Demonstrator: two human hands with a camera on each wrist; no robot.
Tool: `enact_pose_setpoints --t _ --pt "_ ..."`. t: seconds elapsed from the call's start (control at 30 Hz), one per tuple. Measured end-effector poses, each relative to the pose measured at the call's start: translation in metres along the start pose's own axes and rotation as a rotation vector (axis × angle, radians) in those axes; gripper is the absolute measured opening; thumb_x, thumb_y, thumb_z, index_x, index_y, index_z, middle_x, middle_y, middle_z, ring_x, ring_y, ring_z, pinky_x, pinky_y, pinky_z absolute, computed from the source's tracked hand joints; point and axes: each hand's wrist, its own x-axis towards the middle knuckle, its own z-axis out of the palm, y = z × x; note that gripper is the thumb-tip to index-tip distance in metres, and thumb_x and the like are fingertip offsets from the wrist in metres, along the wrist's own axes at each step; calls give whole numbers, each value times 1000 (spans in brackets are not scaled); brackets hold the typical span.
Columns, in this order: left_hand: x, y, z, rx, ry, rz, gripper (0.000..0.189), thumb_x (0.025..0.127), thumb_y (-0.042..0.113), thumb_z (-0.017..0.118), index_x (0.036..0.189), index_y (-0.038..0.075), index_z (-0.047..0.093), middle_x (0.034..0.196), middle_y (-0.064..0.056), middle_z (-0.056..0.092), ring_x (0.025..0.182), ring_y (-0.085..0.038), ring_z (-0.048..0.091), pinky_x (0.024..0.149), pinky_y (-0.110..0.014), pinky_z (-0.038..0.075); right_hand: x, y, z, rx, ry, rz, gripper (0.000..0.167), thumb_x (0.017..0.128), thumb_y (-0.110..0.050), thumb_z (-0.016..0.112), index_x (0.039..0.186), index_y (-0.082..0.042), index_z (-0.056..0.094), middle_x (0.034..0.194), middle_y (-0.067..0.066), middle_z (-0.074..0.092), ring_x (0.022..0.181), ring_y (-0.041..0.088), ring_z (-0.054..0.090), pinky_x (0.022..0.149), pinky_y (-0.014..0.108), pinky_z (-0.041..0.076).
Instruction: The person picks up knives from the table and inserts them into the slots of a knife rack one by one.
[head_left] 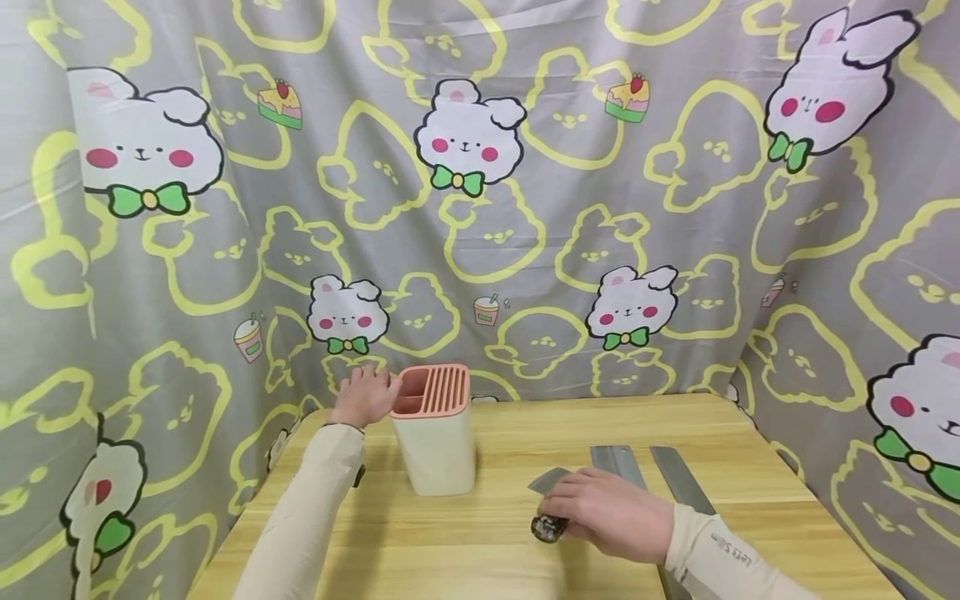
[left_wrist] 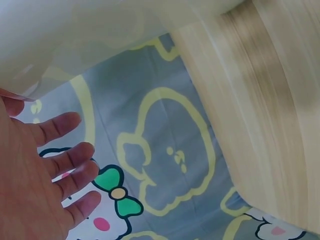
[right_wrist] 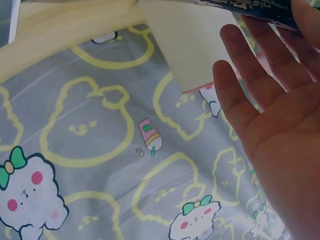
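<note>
A cream knife block (head_left: 438,454) with a salmon slotted top stands upright left of the table's middle. My left hand (head_left: 365,393) is at the left side of its rim; in the left wrist view its fingers (left_wrist: 70,155) are spread and fairly straight, with the thumb mostly hidden by the block. My right hand (head_left: 611,512) holds a knife by its dark mottled handle (head_left: 549,527), thumb against fingers, low over the table. A grey blade (head_left: 550,480) shows beyond the knuckles; its join to the handle is hidden. The right wrist view shows the handle (right_wrist: 250,7) at its top edge.
Two more grey blades, a wide one (head_left: 618,463) and a narrow one (head_left: 681,479), lie on the wooden table (head_left: 420,550) beyond the right hand. My right forearm covers part of the narrow one. A patterned grey curtain (head_left: 540,208) surrounds the table's back and sides.
</note>
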Motion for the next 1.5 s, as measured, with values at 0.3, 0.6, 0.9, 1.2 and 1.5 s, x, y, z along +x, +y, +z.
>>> enact_pose_setpoints --t 0.3,0.6,0.9,1.2,1.5 --pt "3 -1 1 -12 18 0 65 108 44 27 146 -2 52 155 -31 43 142 -54 38 112 -71 31 5 12 -18 171 -13 80 34 94 -22 74 127 -18 70 120 -9 73 109 7 68 90 33 56" --pt "3 -4 4 -17 15 -2 66 107 45 27 147 -1 51 156 -31 43 141 -53 39 112 -72 32 10 21 -30 309 -32 124 30 97 -22 70 126 -15 70 117 -9 74 106 5 68 90 28 57" --pt "2 -3 4 -28 18 -7 65 108 45 27 146 -2 52 155 -31 43 141 -54 38 112 -72 31 15 25 -41 309 55 178 22 98 -25 70 117 -13 72 102 -10 73 93 1 66 83 28 57" --pt "2 -3 5 -16 23 -9 65 108 45 26 145 -2 53 155 -31 43 141 -54 39 111 -72 32 16 28 -43 315 157 359 22 97 -26 71 116 -14 74 112 -2 77 104 15 74 88 37 60" --pt "1 -2 3 -17 15 -17 66 108 45 26 146 -1 52 156 -31 43 143 -54 38 112 -73 31 16 28 -44 494 280 509 6 99 -35 69 100 -29 71 98 -17 71 97 6 67 81 28 52"
